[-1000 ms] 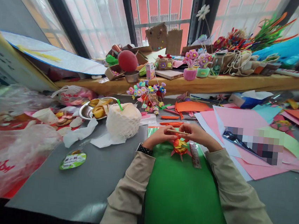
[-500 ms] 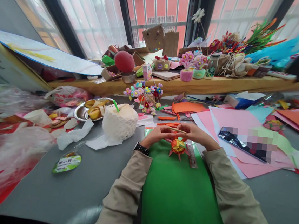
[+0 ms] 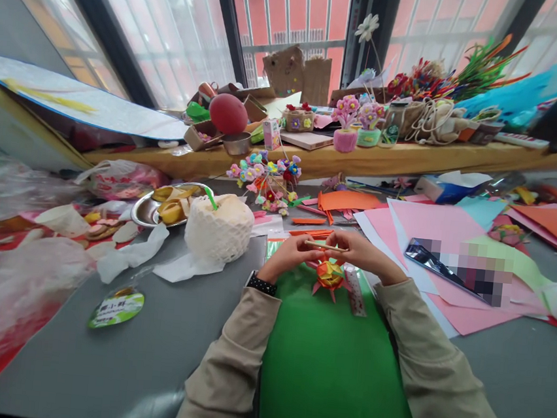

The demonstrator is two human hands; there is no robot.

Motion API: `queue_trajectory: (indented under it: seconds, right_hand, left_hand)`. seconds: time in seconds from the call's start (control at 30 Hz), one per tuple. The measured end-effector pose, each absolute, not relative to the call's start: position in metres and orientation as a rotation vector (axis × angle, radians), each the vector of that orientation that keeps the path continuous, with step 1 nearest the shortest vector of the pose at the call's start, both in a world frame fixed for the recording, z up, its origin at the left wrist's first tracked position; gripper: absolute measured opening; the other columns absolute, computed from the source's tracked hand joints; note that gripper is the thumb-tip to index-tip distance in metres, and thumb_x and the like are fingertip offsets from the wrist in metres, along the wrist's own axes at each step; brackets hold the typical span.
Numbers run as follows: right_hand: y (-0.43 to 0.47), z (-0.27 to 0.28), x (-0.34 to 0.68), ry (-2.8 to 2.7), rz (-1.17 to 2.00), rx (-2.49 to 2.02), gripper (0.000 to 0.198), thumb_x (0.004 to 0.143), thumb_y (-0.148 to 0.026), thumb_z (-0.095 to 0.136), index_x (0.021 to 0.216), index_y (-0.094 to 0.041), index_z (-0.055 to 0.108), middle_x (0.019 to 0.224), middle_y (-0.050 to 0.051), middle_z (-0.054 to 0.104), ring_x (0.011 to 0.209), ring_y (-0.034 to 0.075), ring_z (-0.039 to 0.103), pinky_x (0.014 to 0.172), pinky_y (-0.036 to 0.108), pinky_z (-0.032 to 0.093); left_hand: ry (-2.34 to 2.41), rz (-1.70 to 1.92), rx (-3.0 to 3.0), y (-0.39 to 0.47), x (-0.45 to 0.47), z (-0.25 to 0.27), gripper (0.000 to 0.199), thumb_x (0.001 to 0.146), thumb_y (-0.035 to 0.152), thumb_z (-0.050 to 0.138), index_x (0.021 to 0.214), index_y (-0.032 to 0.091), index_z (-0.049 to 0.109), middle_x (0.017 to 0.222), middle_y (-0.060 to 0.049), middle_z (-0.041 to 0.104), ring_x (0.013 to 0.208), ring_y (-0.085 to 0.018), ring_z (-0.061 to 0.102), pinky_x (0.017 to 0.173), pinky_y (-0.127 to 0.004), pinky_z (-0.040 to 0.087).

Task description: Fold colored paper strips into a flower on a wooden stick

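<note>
A thin wooden stick (image 3: pixel 327 246) lies crosswise between my two hands. My left hand (image 3: pixel 296 253) has its fingers closed on the stick's left end, and my right hand (image 3: pixel 360 251) pinches the other end. Just below the stick is a folded paper ornament (image 3: pixel 330 275), yellow and orange with pink-red points; whether it hangs from the stick or rests on the mat I cannot tell. Under both forearms spreads a green mat (image 3: pixel 336 372). A clear patterned ruler (image 3: pixel 355 294) lies on it beside the ornament, near my right wrist.
Left of the mat stand a white coconut (image 3: pixel 220 230) with a green straw and a metal bowl (image 3: pixel 146 213) of peels. To the right, a phone (image 3: pixel 450 271) rests on pink paper sheets (image 3: pixel 430 220). Orange paper strips (image 3: pixel 308 232) lie beyond my hands, below a crowded wooden ledge (image 3: pixel 386 159).
The view has shifted slightly. Both hands keep hold of the stick, and the paper ornament beneath it has turned a little.
</note>
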State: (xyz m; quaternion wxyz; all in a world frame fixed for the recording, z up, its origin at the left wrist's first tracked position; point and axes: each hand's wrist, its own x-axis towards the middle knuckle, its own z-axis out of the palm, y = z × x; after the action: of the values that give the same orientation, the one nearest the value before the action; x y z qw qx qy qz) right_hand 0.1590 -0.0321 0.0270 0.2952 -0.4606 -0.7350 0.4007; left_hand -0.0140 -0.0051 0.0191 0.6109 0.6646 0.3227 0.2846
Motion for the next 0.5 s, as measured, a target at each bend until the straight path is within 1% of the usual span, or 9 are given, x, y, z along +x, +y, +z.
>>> queue_trajectory:
  seconds: [0.13, 0.23, 0.33, 0.5]
  right_hand:
    - [-0.035, 0.0295, 0.1595, -1.944, 1.092, -1.233, 0.022, 0.072, -0.036, 0.051, 0.073, -0.015, 0.045, 0.065, -0.002, 0.047, 0.053, 0.007, 0.049, 0.046, 0.02, 0.041]
    - [-0.0353, 0.0293, 0.1599, -1.952, 1.057, -1.265, 0.019, 0.072, -0.033, 0.052, 0.074, -0.015, 0.047, 0.066, -0.002, 0.048, 0.053, 0.008, 0.048, 0.045, 0.019, 0.04]
    - [-0.0339, 0.0284, 0.1596, -1.978, 0.993, -1.287, 0.015, 0.071, -0.03, 0.051, 0.073, -0.015, 0.048, 0.065, -0.002, 0.048, 0.053, 0.008, 0.047, 0.045, 0.019, 0.037]
    - [-0.0326, 0.0287, 0.1575, -2.041, 0.808, -1.349, 0.009, 0.07, -0.024, 0.051, 0.069, -0.016, 0.048, 0.062, -0.002, 0.049, 0.051, 0.007, 0.043, 0.045, 0.018, 0.032]
  left_hand:
    - [0.722, 0.627, 1.555, -0.0027, -0.016, 0.0159, 0.025, 0.06, 0.028, 0.064, 0.077, 0.01, 0.059, 0.07, -0.003, 0.062, 0.066, -0.012, 0.058, 0.062, -0.023, 0.045]
    - [0.734, 0.599, 1.565, -0.0004, -0.0173, 0.0136, 0.028, 0.061, 0.028, 0.064, 0.082, 0.009, 0.06, 0.076, -0.005, 0.064, 0.07, -0.013, 0.059, 0.067, -0.025, 0.045]
    - [0.756, 0.614, 1.575, 0.0001, -0.0178, 0.013, 0.028, 0.061, 0.028, 0.064, 0.081, 0.01, 0.06, 0.075, -0.005, 0.064, 0.069, -0.013, 0.059, 0.067, -0.026, 0.045]
    - [0.812, 0.625, 1.564, -0.0019, -0.0163, 0.0135, 0.024, 0.06, 0.029, 0.064, 0.073, 0.01, 0.057, 0.067, -0.002, 0.061, 0.062, -0.011, 0.057, 0.061, -0.024, 0.046]
